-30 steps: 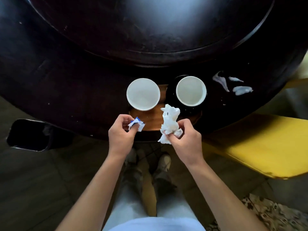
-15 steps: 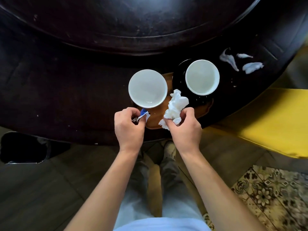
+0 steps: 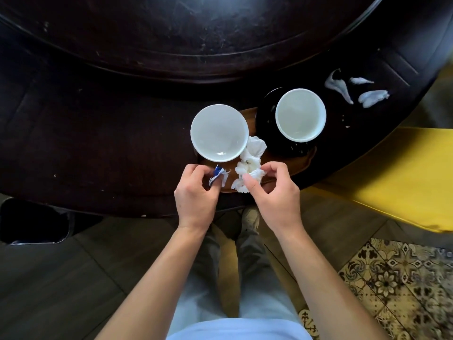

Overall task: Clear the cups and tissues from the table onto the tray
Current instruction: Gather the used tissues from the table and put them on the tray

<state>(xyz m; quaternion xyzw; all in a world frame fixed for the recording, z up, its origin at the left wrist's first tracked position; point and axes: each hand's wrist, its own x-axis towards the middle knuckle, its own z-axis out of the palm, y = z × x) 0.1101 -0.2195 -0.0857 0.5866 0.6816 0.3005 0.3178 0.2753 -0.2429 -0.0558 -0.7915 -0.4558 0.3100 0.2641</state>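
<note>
Two white cups stand on a brown wooden tray (image 3: pixel 302 165) at the table's near edge: the left cup (image 3: pixel 219 132) sits straight on the tray, the right cup (image 3: pixel 300 114) on a black saucer (image 3: pixel 266 123). A crumpled white tissue (image 3: pixel 250 165) lies on the tray between them. My right hand (image 3: pixel 272 192) pinches its near end with thumb and fingertips. My left hand (image 3: pixel 196 192) pinches a small blue-and-white wrapper (image 3: pixel 217 175) over the tray's left end. Three torn white tissue scraps (image 3: pixel 372 98) lie on the dark table to the right of the tray.
The dark round table (image 3: pixel 98 143) has a raised turntable (image 3: pixel 196 33) at its centre. A yellow chair seat (image 3: pixel 392 173) stands at the right, a black bin (image 3: pixel 31 220) on the floor at the left, and a patterned rug (image 3: pixel 397 285) at the lower right.
Both hands have moved forward over the tray. The tissue, held upright before, now lies on the tray, and my right fingers have loosened around it. The left hand still pinches the wrapper.
</note>
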